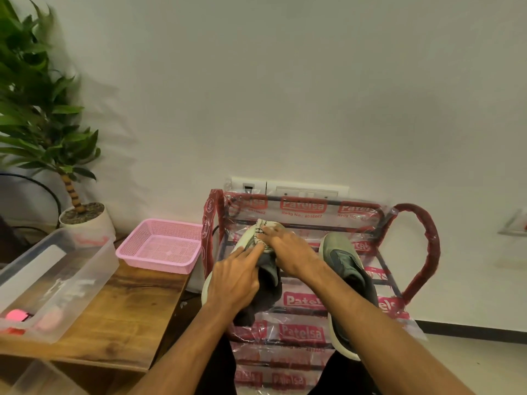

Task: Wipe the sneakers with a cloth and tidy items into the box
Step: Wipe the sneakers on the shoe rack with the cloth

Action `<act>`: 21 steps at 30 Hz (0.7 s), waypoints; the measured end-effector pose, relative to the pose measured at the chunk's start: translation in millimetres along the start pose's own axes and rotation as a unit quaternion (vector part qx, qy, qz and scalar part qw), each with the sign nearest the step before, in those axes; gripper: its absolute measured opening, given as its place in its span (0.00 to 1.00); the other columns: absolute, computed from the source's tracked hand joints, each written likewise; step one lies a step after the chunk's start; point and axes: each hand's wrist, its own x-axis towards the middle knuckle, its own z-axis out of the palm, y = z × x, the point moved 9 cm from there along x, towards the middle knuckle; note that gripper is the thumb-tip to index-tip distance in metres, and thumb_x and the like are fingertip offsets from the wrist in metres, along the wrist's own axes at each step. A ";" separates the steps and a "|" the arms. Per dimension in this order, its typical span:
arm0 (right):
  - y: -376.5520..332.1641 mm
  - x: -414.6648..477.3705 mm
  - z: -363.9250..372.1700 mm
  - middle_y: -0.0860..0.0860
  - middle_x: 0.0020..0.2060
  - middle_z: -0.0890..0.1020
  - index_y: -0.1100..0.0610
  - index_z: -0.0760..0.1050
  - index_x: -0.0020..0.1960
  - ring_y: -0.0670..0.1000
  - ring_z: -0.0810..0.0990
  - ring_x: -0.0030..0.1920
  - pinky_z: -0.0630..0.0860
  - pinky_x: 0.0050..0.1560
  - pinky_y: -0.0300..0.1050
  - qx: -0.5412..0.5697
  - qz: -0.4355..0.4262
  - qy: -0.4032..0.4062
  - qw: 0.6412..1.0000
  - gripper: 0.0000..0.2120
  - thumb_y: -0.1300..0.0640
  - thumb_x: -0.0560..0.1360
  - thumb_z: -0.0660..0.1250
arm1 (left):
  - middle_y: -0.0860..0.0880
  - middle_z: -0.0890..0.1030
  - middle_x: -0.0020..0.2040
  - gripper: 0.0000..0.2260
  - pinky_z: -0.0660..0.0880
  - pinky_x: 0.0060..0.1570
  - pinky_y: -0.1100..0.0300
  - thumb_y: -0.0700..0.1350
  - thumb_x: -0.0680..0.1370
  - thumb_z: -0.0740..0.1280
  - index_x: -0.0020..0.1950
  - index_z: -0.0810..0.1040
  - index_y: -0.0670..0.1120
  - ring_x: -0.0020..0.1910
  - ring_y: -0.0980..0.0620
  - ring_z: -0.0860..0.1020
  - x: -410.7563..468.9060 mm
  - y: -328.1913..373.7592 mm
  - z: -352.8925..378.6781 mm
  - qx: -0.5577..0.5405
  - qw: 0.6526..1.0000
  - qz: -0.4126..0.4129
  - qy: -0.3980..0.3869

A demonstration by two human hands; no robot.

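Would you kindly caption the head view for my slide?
Right hand wipes a sneaker with a cloth; left hand steadies it.

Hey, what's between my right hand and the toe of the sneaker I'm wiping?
A pale patterned cloth, gripped by the right hand against the sneaker toe, seen in the head view.

The grey-green, white-soled left sneaker [269,280] is mostly covered by the left hand [233,277], the right hand [288,252] and the crumpled white patterned cloth [263,232]. The right forearm [385,323] hides the matching right sneaker's [345,263] heel. The clear plastic box [94,260] is cut off at the left edge, its pink contents [17,315] blurred.
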 end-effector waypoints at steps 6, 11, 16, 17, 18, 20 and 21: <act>16.0 18.2 5.2 0.56 0.76 0.61 0.57 0.61 0.76 0.59 0.63 0.74 0.63 0.72 0.54 -0.023 0.055 -0.003 0.998 0.29 0.63 0.78 0.65 | 0.52 0.82 0.39 0.16 0.56 0.26 0.66 0.40 0.65 0.73 0.51 0.75 0.49 0.29 0.51 0.78 -1.0 -5.8 1.6 -0.018 1.000 -0.015 -0.008; 38.0 21.9 0.9 0.58 0.66 0.73 0.61 0.68 0.68 0.60 0.74 0.64 0.73 0.62 0.56 -0.009 0.141 -0.009 0.990 0.21 0.63 0.76 0.67 | 0.50 0.82 0.51 0.13 0.63 0.34 0.63 0.42 0.74 0.66 0.58 0.74 0.48 0.46 0.50 0.80 -5.7 0.9 3.2 -0.030 0.999 -0.018 -0.023; 24.0 22.5 -8.9 0.59 0.58 0.79 0.62 0.75 0.61 0.58 0.78 0.57 0.74 0.52 0.49 0.049 0.118 -0.010 0.992 0.12 0.64 0.77 0.63 | 0.48 0.83 0.50 0.13 0.62 0.33 0.62 0.42 0.74 0.66 0.58 0.75 0.49 0.42 0.48 0.80 -2.3 -7.7 7.8 -0.040 0.998 -0.032 -0.022; 16.9 19.8 -8.3 0.59 0.57 0.80 0.62 0.76 0.60 0.58 0.79 0.56 0.74 0.51 0.48 0.069 0.102 -0.018 0.992 0.12 0.64 0.77 0.63 | 0.48 0.83 0.48 0.14 0.61 0.31 0.62 0.42 0.73 0.67 0.58 0.75 0.49 0.39 0.48 0.80 -1.3 -12.4 9.6 -0.044 0.998 -0.039 -0.018; 10.4 16.7 -6.5 0.59 0.56 0.80 0.61 0.77 0.60 0.58 0.79 0.55 0.74 0.51 0.48 0.088 0.085 -0.025 0.992 0.13 0.65 0.76 0.64 | 0.48 0.83 0.48 0.16 0.61 0.31 0.61 0.42 0.73 0.66 0.60 0.75 0.49 0.39 0.47 0.80 -0.3 -16.1 11.2 -0.049 0.998 -0.042 -0.018; 3.1 9.4 -2.8 0.58 0.57 0.80 0.59 0.77 0.61 0.58 0.79 0.55 0.77 0.54 0.50 0.107 0.060 -0.026 0.992 0.16 0.65 0.74 0.64 | 0.48 0.82 0.49 0.19 0.62 0.32 0.61 0.41 0.73 0.66 0.64 0.74 0.50 0.39 0.47 0.80 -0.3 -17.3 11.0 -0.045 0.998 -0.036 -0.011; 3.4 6.5 -2.4 0.58 0.58 0.80 0.59 0.76 0.62 0.58 0.79 0.55 0.77 0.55 0.52 0.102 0.056 -0.020 0.993 0.16 0.64 0.74 0.64 | 0.49 0.83 0.47 0.19 0.62 0.31 0.62 0.41 0.72 0.68 0.62 0.75 0.50 0.37 0.48 0.80 -0.9 -14.4 9.7 -0.039 0.999 -0.028 -0.006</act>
